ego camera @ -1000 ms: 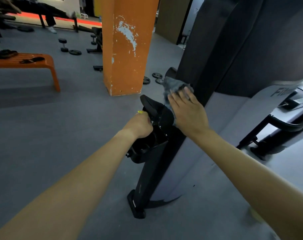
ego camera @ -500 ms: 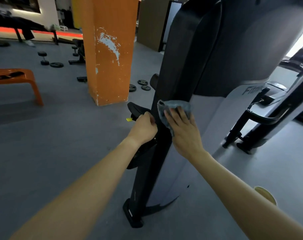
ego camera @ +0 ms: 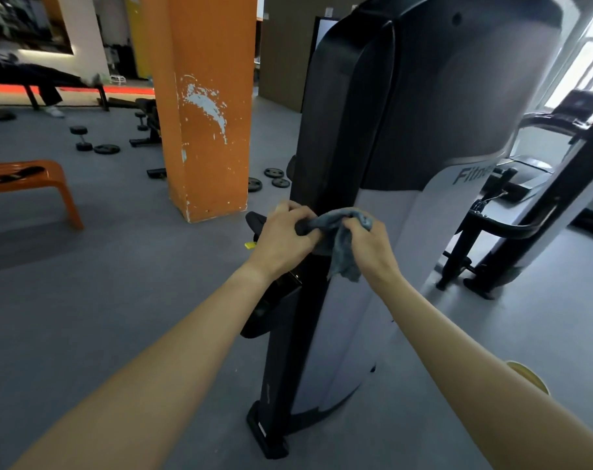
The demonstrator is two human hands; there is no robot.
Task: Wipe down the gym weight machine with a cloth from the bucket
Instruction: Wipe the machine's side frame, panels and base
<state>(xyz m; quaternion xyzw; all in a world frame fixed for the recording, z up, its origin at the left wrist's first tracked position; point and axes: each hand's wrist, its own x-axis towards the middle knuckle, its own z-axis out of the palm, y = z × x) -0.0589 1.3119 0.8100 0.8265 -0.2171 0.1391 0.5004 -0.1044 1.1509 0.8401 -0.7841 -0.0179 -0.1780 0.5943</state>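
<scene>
Left grip (ego camera: 285, 240) and right grip (ego camera: 371, 247) both clamp the grey cloth (ego camera: 344, 247), bunched between them at the black upright edge of the weight machine (ego camera: 457, 96). That edge runs vertically; the right grip seems nearer the pale side panel.

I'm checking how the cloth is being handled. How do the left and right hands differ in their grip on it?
The left hand grips the bunched end of the cloth before the machine's black edge; the right hand holds the other end before the pale panel. Loose cloth hangs from the right hand, none from the left hand. Both curl their fingers round the same grey cloth at similar height.
</scene>
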